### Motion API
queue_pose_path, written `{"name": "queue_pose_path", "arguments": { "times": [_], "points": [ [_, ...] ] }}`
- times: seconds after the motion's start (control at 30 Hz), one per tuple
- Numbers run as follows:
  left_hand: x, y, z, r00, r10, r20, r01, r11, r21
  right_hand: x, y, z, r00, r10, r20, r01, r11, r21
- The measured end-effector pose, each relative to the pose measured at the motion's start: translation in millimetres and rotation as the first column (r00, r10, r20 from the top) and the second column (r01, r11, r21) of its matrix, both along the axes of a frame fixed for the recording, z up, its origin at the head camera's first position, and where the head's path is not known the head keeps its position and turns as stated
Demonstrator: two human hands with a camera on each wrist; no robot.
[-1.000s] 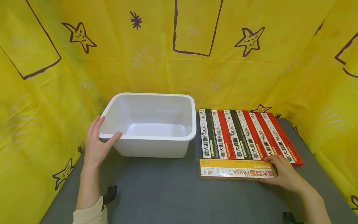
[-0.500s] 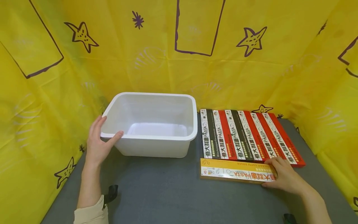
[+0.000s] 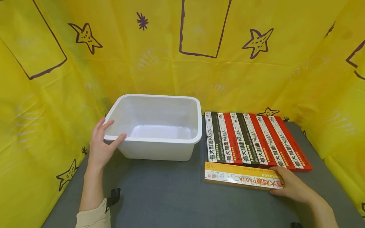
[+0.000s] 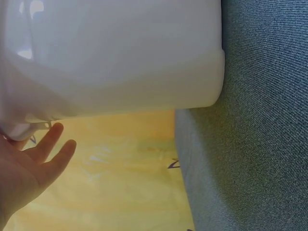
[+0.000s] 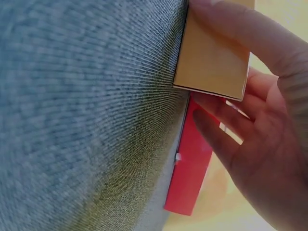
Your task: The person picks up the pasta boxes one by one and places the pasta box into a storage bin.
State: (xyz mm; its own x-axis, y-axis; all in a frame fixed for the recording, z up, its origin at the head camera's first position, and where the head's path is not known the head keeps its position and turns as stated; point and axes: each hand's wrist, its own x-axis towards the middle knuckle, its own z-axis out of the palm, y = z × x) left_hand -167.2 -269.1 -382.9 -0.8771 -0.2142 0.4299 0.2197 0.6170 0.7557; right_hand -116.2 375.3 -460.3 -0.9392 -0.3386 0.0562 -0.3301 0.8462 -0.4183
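Note:
My right hand (image 3: 295, 185) holds the right end of a yellow-and-white pasta box (image 3: 242, 175), labelled chicken curry sauce. Its thumb lies along the near side and the fingers reach behind; in the right wrist view the box's plain end (image 5: 214, 62) shows between them. The box lies slightly slanted in front of a row of red and black pasta boxes (image 3: 253, 139). At the near left corner of a white plastic tub (image 3: 154, 150), my left hand (image 3: 102, 148) grips the rim. Its thumb lies over the front rim, one finger reaches inside, and other fingers (image 4: 45, 144) are outside under the lip.
Both the tub and the boxes stand on a grey cloth-covered table (image 3: 176, 196). A yellow curtain (image 3: 159, 47) printed with starfish rises close behind and along both sides. The tub's inside shows only its bare white floor.
The right end of the yellow pasta box has swung toward me with my right hand, widening a gap to the row. One left finger has stretched further inside the tub.

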Motion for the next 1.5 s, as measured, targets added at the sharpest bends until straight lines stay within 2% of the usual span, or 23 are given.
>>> {"name": "queue_pose_path", "arguments": {
  "times": [0.17, 0.37, 0.53, 0.73, 0.87, 1.03, 1.5],
  "points": [
    [-0.2, 1.5, -1.9, 1.000, 0.000, -0.010, 0.001, 1.000, 0.020, 2.7, 1.3, 0.6, 1.000, 0.020, -0.005, -0.020, 0.998, -0.057],
    [-0.4, 2.2, -3.1, 1.000, -0.004, -0.011, 0.005, 0.999, 0.049, 10.2, 1.5, 4.8, 0.997, -0.008, 0.083, 0.017, 0.994, -0.106],
    [-1.3, 1.8, -4.0, 1.000, 0.000, -0.026, 0.001, 0.998, 0.065, 14.7, -0.8, 10.2, 0.986, 0.007, 0.165, 0.030, 0.975, -0.222],
    [-2.1, 1.8, -4.9, 0.998, 0.004, -0.061, 0.001, 0.997, 0.079, 17.0, -5.2, 18.6, 0.981, -0.046, 0.191, 0.095, 0.962, -0.255],
    [-1.7, 3.0, -5.5, 0.998, 0.008, -0.061, -0.002, 0.996, 0.095, 18.3, -7.3, 22.0, 0.982, -0.055, 0.180, 0.106, 0.951, -0.292],
    [-1.2, 3.1, -5.8, 0.998, 0.013, -0.056, -0.007, 0.995, 0.102, 19.7, -10.4, 24.5, 0.991, -0.064, 0.119, 0.099, 0.946, -0.310],
    [-2.1, 2.6, -6.7, 0.998, 0.015, -0.068, -0.007, 0.993, 0.121, 20.1, -23.2, 36.0, 0.995, -0.080, 0.056, 0.096, 0.918, -0.384]
  ]
}}
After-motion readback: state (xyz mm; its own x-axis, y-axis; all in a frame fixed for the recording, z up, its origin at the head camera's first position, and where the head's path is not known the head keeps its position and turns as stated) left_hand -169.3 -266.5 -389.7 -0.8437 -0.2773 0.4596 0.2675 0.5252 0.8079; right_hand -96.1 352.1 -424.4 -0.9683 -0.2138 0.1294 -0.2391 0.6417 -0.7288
